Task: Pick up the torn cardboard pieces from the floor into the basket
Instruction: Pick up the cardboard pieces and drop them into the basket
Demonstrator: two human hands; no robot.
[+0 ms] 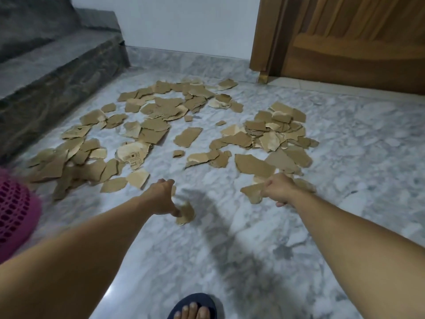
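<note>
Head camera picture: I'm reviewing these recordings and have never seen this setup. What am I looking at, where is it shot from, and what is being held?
There is no machine here. A person wears one wide-angle camera on the head, looking forward and down, so you see their own arms. The left hand holds a small cardboard piece in its grip. The right hand holds a larger piece. Many more torn cardboard pieces lie scattered over the marble floor. The pink basket is at the left edge. Grey stone steps rise at the left, a wooden door stands at the right, and a foot in a dark sandal shows below.
</note>
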